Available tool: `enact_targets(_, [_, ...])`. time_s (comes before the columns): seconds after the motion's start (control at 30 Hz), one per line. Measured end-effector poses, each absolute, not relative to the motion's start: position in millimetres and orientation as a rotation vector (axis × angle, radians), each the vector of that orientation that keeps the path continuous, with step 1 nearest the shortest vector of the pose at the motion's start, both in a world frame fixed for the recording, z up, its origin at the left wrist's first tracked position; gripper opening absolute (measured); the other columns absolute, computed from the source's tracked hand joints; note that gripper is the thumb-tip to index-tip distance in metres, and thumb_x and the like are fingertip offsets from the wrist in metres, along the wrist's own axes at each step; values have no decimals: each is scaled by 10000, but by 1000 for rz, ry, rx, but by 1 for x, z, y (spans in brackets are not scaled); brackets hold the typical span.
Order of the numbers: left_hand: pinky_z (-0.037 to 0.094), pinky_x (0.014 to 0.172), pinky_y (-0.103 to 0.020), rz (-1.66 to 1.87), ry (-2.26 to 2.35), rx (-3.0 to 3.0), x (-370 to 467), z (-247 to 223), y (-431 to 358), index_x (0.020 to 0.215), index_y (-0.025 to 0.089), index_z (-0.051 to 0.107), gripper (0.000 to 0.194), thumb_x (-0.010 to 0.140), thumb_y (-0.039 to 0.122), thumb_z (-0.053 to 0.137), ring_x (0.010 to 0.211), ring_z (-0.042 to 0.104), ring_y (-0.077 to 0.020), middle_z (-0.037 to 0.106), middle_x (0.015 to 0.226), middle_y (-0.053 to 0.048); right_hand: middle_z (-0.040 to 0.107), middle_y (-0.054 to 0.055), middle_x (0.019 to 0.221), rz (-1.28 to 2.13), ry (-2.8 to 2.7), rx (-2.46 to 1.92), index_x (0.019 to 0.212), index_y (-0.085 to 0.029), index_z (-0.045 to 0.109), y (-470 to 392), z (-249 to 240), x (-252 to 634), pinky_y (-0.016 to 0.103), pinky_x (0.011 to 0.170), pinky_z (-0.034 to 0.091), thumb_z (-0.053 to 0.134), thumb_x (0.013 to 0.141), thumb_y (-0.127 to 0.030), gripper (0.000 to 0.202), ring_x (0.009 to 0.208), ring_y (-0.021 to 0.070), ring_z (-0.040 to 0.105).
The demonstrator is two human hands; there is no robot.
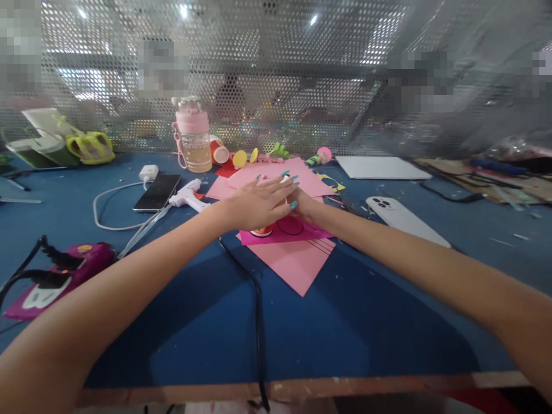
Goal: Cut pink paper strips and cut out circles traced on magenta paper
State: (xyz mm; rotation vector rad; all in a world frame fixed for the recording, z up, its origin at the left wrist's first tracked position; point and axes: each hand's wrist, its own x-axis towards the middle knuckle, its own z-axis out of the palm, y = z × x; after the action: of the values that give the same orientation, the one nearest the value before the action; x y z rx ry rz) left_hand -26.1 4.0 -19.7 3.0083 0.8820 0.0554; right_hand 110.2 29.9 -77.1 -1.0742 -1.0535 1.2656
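Above the craft sheets in the middle of the table, my two hands come together around a small red paper cup. Only the lower rim of the paper cup (261, 231) shows below my left hand (257, 206). My left fingers lie close together across it, and my left thumb points to the right. Mostly behind my left hand, my right hand (303, 206) reaches in from the right and curls around the far side. Below the hands lies a magenta sheet (308, 232) with a drawn circle, over a pink sheet (297, 267).
To the left are a glue gun (190, 195), a black phone (157, 192), a white charger (149, 172) and a magenta power strip (64, 282). Behind stand a bottle (192, 138) and a tipped cup (219, 152). A white phone (405, 221) lies right; a black cord (257, 310) crosses the front edge.
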Motion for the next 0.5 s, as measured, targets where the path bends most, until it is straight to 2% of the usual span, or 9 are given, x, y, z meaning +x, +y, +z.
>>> enact_targets(0.07, [128, 1078, -402, 49, 870, 3015, -27, -20, 4, 1375, 144, 210, 511, 898, 329, 200, 1359, 95, -192, 149, 1477, -85, 501, -59, 523, 1283, -1066, -1094, 717, -119, 556, 26, -80, 111, 157, 371, 373, 515, 835, -231, 167, 386, 39, 442])
enact_targets(0.13, [130, 1077, -403, 46, 875, 3015, -28, -20, 4, 1376, 139, 207, 513, 901, 330, 196, 1358, 102, -194, 145, 1477, -89, 358, -111, 371, 1282, -1071, -1098, 592, -153, 490, 20, -80, 111, 141, 284, 246, 557, 775, -202, 201, 270, 21, 303])
enact_targets(0.3, [151, 1069, -399, 85, 847, 3047, -29, -21, 6, 1376, 170, 211, 509, 902, 353, 179, 1356, 118, -194, 174, 1472, -76, 401, -124, 335, 1212, -1084, -1050, 612, -199, 450, 5, -79, 114, 145, 251, 217, 650, 634, -274, 215, 224, 36, 300])
enact_targets(0.5, [142, 1070, -409, 74, 840, 3042, -29, -18, 5, 1397, 164, 115, 546, 897, 383, 144, 1357, 109, -199, 133, 1479, -74, 390, -86, 274, 1111, -1130, -1088, 527, -209, 401, -7, -84, 120, 159, 204, 173, 617, 689, -433, 351, 181, 53, 293])
